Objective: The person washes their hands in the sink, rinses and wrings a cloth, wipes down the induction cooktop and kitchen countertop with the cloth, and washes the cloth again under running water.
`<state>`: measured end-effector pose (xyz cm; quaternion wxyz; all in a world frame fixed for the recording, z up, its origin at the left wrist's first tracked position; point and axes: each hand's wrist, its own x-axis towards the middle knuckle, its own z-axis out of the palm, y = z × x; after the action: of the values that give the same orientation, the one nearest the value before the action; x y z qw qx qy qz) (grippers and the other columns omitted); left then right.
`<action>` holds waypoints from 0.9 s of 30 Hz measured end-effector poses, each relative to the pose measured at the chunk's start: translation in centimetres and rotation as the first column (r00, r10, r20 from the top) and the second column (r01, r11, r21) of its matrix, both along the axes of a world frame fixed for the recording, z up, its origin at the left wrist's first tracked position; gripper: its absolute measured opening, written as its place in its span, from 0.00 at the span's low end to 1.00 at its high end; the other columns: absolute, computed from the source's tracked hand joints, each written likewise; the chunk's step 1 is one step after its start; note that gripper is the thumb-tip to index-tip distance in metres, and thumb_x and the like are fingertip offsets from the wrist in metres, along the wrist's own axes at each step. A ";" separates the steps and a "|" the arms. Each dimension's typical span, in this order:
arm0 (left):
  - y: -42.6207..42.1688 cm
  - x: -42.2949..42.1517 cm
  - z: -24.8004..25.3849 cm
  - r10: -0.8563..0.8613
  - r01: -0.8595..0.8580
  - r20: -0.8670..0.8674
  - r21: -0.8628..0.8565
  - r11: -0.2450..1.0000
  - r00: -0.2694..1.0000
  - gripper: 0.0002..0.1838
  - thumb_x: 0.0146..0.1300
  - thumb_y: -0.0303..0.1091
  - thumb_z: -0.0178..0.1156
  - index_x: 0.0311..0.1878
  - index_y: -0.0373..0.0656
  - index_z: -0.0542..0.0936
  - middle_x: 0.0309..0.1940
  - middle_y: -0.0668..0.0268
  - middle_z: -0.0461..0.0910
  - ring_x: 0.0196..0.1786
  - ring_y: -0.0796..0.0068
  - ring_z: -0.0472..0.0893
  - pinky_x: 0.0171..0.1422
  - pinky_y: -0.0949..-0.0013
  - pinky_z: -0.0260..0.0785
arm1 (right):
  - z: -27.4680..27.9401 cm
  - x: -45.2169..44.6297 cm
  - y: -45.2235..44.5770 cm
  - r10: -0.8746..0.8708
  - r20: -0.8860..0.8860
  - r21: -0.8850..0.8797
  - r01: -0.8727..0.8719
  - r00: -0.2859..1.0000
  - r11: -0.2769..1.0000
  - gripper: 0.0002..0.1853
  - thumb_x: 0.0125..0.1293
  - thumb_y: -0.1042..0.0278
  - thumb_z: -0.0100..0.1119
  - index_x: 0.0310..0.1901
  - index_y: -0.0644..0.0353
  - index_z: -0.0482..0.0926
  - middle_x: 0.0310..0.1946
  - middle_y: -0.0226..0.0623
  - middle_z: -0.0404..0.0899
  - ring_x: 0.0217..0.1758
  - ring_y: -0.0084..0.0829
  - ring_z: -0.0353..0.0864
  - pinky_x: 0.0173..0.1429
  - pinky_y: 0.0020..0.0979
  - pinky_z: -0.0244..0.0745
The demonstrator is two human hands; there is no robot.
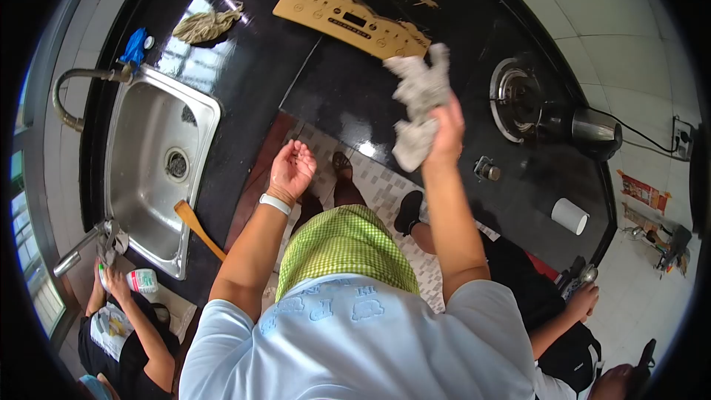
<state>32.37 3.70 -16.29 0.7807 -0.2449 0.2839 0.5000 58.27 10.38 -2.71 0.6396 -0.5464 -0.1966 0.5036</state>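
Note:
My right hand [446, 132] is closed on a crumpled grey-white cloth [416, 107], held over the black countertop [341, 96] just below a gold control panel [352, 18]. The cloth is slightly blurred. My left hand [292, 168] is palm up near the counter's front edge, fingers partly curled and apart, with nothing in it. A white band is on the left wrist.
At left are a steel sink [148, 178], a faucet [70, 104], a wooden spatula [198, 228] and a beige rag [207, 25]. At right: a burner [515, 96], a knob [486, 170], a white cup [569, 215]. Two other people stand at lower left and lower right.

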 end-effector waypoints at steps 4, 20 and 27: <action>0.1 2.3 -0.8 -0.117 0.117 -0.013 -0.023 0.993 0.993 0.11 0.64 0.36 0.51 0.30 0.41 0.75 0.28 0.64 0.79 0.33 0.69 0.78 0.38 0.69 0.72 | 0.4 8.3 8.2 -0.202 0.151 0.121 0.185 0.968 0.975 0.24 0.50 0.80 0.52 0.53 0.69 0.70 0.42 0.38 0.76 0.42 0.27 0.76 0.48 0.26 0.72; 0.1 6.5 -1.1 -0.364 0.354 -0.128 -0.090 0.931 0.923 0.15 0.67 0.36 0.45 0.35 0.32 0.73 0.34 0.55 0.77 0.38 0.62 0.79 0.44 0.67 0.76 | -5.5 10.0 17.1 0.443 0.895 -0.426 0.201 -0.046 0.882 0.18 0.46 0.67 0.57 0.42 0.39 0.73 0.55 0.25 0.67 0.58 0.44 0.64 0.59 0.49 0.61; 0.4 8.8 1.4 -0.583 0.574 -0.263 -0.118 0.810 0.769 0.14 0.66 0.34 0.43 0.39 0.30 0.72 0.36 0.56 0.76 0.41 0.64 0.78 0.48 0.68 0.73 | -6.6 1.1 1.8 0.301 0.952 -0.288 0.172 -0.058 0.942 0.15 0.42 0.73 0.58 0.34 0.47 0.72 0.47 0.29 0.70 0.54 0.42 0.65 0.53 0.47 0.62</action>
<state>41.17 4.08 -14.86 0.8428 -0.0825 0.4633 0.2612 59.39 12.23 -9.34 0.1703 -0.8246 -0.5394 0.0022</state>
